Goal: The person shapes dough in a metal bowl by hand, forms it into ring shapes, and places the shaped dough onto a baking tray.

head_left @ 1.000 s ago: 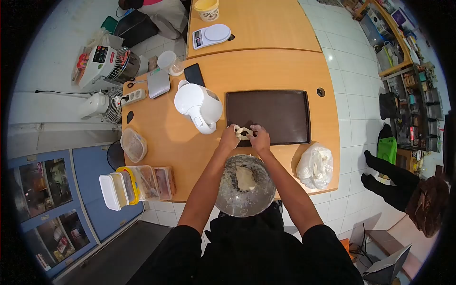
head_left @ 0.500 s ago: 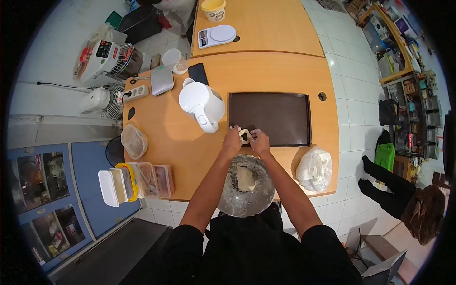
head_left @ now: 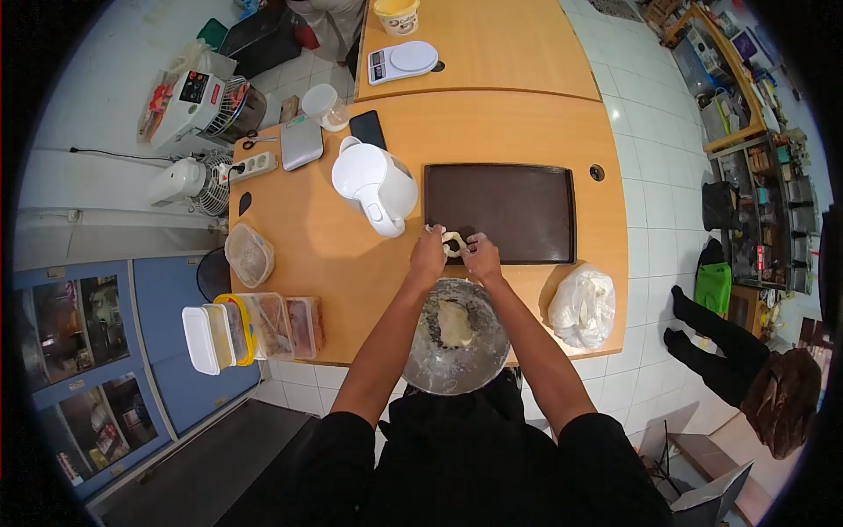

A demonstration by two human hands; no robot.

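Between my two hands is a ring of pale dough with a hole in its middle, over the near left edge of a dark baking tray. My left hand pinches the ring's left side. On its right side, the fingers of my right hand are closed at the dough. Flour whitens the fingertips. Just below my hands stands a metal bowl, dusted with flour, with a lump of dough inside.
A white electric kettle stands left of the tray. At the table's right edge sits a plastic bag of white contents. Plastic containers line the left edge. Farther back lie a phone and a kitchen scale.
The dough ring looks slightly wider and its hole shows more clearly. My hands have barely shifted, and the whole view has tilted a little.
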